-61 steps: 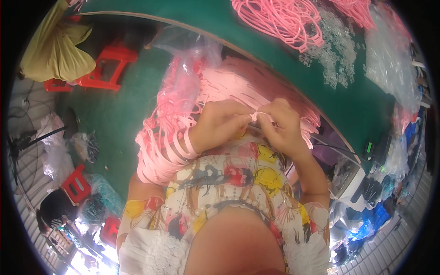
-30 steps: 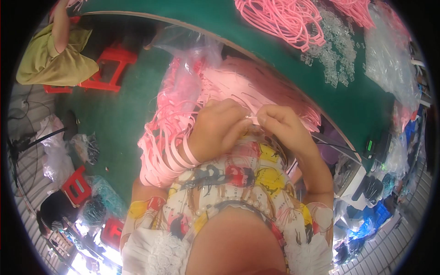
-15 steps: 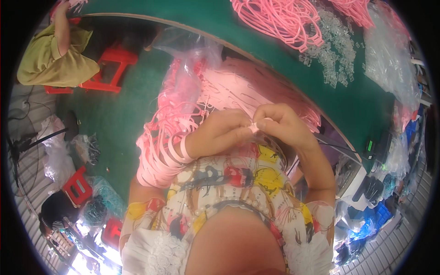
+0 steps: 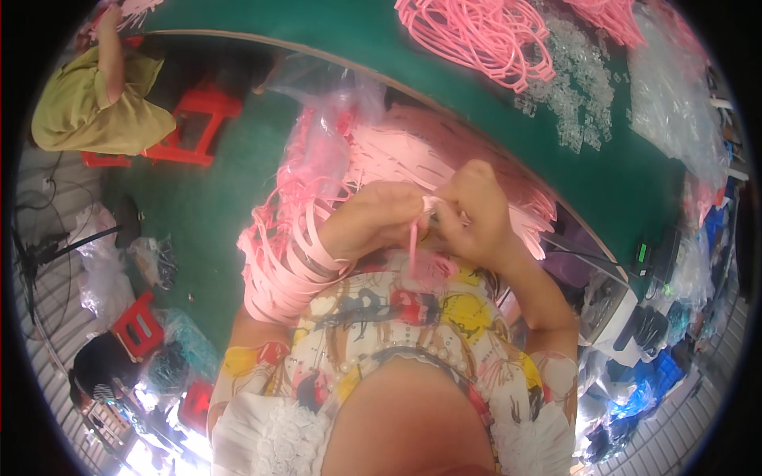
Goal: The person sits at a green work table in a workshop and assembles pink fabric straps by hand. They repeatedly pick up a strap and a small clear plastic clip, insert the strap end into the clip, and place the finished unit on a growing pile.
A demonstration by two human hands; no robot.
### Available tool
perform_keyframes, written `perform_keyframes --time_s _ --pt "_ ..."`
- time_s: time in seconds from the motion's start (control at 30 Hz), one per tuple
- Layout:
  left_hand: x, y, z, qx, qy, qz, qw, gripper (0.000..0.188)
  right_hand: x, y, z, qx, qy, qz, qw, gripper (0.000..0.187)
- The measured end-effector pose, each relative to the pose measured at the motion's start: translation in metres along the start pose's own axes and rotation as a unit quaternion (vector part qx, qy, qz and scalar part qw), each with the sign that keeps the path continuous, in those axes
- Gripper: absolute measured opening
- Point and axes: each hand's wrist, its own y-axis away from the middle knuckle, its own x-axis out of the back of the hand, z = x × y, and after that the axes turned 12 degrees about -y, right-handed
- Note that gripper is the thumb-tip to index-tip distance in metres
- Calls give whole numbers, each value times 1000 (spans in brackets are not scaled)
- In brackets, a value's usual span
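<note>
My left hand [image 4: 373, 216] and my right hand [image 4: 478, 213] meet in front of my body, both with fingers closed. Pinched between their fingertips is a thin pink strap [image 4: 413, 242], one part of it dangling below the fingers. Whether a small fitting sits on the strap there is too blurred to tell. Several pink strap loops [image 4: 278, 289] hang around my left wrist and forearm. Under and beyond my hands lies a large heap of flat pink straps [image 4: 405, 151].
A green table [image 4: 341, 24] curves across the far side, bearing a pink strap bundle [image 4: 476, 36], many small clear plastic pieces [image 4: 583, 87] and a clear plastic bag [image 4: 675, 103]. At far left a person in an olive top [image 4: 99, 111] sits near red stools [image 4: 202, 127].
My right hand has turned upward and its fingers have shifted at the join. A length of pink strap now hangs beneath my fingertips. My left hand has moved slightly left.
</note>
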Motion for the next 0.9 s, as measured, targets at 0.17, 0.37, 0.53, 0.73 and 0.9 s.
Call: perform_keyframes --time_s 0.17,0.37,0.53,0.73,0.9 --pt "-24 2 16 -149 -265 148 941 17 26 -6 -5 -279 -277 -115 912 20" --pt "6 3 -15 -237 -78 272 929 17 55 3 -20 -192 -317 21 929 21" --pt "43 -25 -66 35 271 22 962 36 57 9 -50 -143 -442 174 868 25" --pt "52 -62 -56 -129 375 163 903 40 77 40 -52 -101 -535 158 824 26" --pt "70 -58 -43 -239 438 180 848 31 106 73 -39 -115 -511 215 824 27"
